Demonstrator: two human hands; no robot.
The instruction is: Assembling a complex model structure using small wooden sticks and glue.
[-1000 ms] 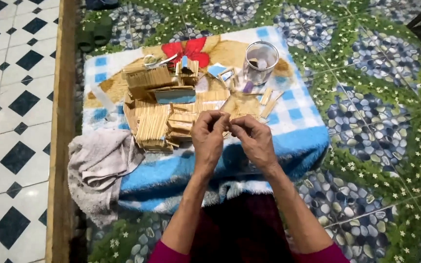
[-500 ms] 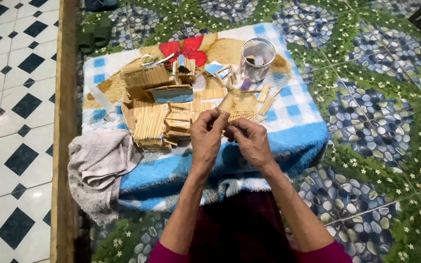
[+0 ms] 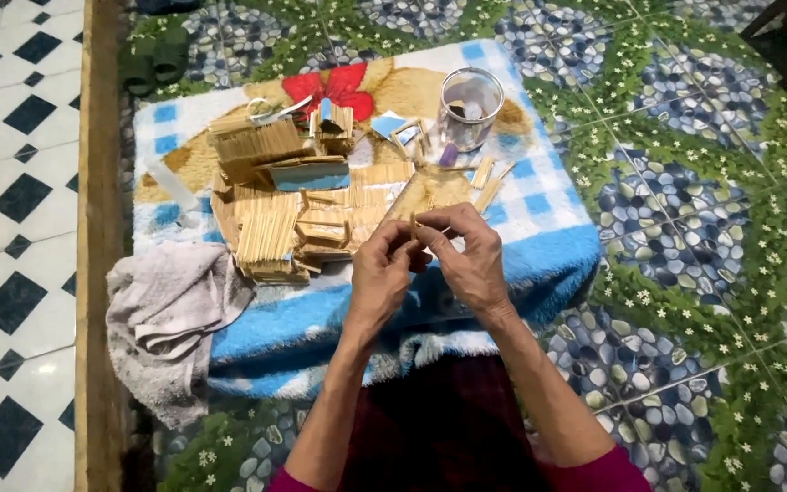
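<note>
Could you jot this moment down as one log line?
left hand: pinching small wooden stick | right hand: fingers on same stick | beneath: blue checked towel | nearby: stick model, glass jar, grey cloth

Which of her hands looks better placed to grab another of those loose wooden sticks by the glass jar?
Probably the right hand: the loose sticks lie beside the glass jar on its side, just beyond it. The left hand sits nearer the stick model. Both pinch a small stick.

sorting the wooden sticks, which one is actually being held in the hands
The short stick standing upright between the left hand and right hand. The other loose sticks lie flat on the blanket by the glass jar, untouched.
</note>
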